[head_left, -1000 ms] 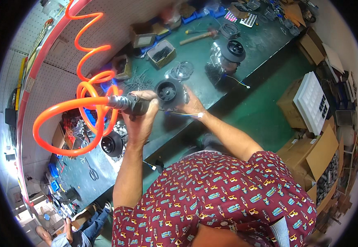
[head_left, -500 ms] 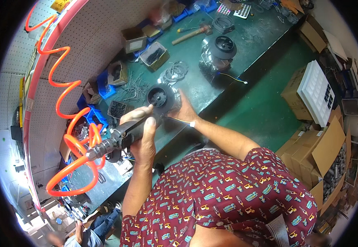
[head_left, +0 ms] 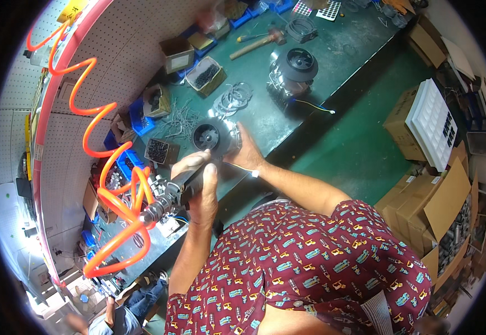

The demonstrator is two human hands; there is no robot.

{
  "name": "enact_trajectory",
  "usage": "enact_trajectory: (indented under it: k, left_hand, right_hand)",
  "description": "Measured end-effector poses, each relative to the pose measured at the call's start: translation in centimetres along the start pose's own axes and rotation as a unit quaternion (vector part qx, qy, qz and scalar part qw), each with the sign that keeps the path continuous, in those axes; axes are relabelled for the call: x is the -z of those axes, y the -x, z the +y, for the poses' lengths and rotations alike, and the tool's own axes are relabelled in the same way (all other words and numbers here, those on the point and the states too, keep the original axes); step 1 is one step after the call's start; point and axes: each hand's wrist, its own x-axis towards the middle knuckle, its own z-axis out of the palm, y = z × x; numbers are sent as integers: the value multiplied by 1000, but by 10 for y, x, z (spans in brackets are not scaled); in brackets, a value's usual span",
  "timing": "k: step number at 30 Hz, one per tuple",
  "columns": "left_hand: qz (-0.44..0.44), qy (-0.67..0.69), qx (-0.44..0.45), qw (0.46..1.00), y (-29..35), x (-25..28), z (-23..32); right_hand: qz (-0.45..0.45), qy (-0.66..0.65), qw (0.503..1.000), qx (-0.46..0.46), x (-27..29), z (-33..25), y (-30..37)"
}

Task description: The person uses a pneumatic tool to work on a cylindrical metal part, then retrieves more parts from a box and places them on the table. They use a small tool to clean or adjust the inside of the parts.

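My left hand is wrapped around a dark pneumatic screwdriver. Its metal hose fitting points down and to the left, joined to an orange coiled air hose. The tool's front end reaches toward a black fan impeller on a motor; whether the tip touches it is hidden. Curled about the right side of that fan motor is my right hand, its fingers partly out of sight behind it. A wire lead with a white connector hangs from the motor beside my right wrist.
Another fan motor stands farther right on the green bench. Grey rings, a hammer and boxes of small black parts lie around. Cardboard boxes stand at right; another person sits at lower left.
My left hand and the screwdriver have shifted slightly right and down, the hose swinging along. The fan motor in my right hand has moved a little left and down.
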Motion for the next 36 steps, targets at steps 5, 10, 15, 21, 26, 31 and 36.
enact_trajectory:
  k: [5, 10, 15, 21, 26, 31, 36]
  left_hand:
    - [11, -14, -8, 1000, 3, 1, 5]
    - [21, -11, 6, 1000, 4, -2, 5]
    - [1, -35, 11, 999, 3, -3, 9]
    - [-117, -90, 48, 988, -25, -7, 9]
    - [-99, 13, 54, 994, -35, -16, -11]
    - [-86, 42, 67, 993, -37, -17, -15]
    - [-103, 7, 53, 993, -39, -18, -12]
  right_hand:
    - [9, 13, 1000, 20, 4, -8, 1]
    - [0, -9, 1000, 5, 3, -5, 2]
    - [-2, -3, 1000, 6, 5, -7, 1]
    - [6, 2, 1000, 0, 3, -9, 1]
    - [8, 34, 999, -20, 3, -9, 3]
    - [-4, 19, 999, -37, 2, -8, -2]
    - [6, 37, 999, -21, 0, -6, 0]
